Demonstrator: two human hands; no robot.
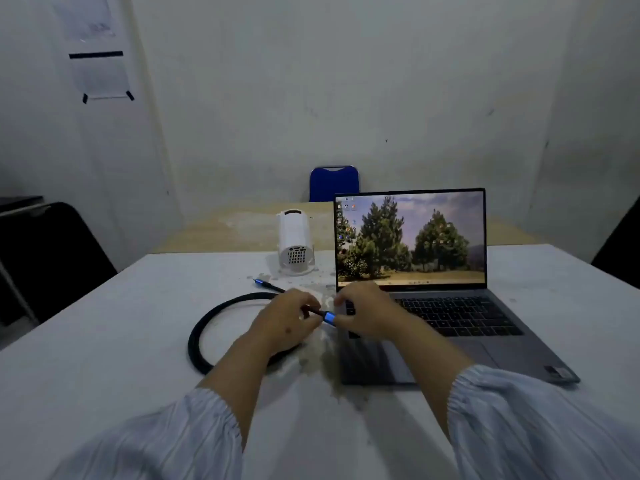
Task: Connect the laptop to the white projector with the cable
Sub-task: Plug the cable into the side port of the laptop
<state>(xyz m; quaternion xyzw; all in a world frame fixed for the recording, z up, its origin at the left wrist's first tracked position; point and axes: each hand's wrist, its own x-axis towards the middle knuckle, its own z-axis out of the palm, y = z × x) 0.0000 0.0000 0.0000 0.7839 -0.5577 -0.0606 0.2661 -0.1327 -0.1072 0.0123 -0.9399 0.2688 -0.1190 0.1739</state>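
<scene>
An open grey laptop (450, 317) sits on the white table (104, 341), its screen lit with trees. To its left stands the white projector (295, 240), vent side facing me. A black cable (207, 327) lies coiled in a loop in front of the projector. One blue-tipped plug (260, 283) rests free on the table near the projector. The other blue plug (329, 318) is at the laptop's left edge. My left hand (287, 318) pinches the cable just behind that plug. My right hand (367, 311) touches the plug's tip over the laptop's left side.
A blue chair (334, 183) stands behind the table at the far wall. Dark chairs sit at the left (52, 258) and right (620, 244) edges. A wooden table surface (225, 233) lies beyond the white one. Papers are taped on the left wall.
</scene>
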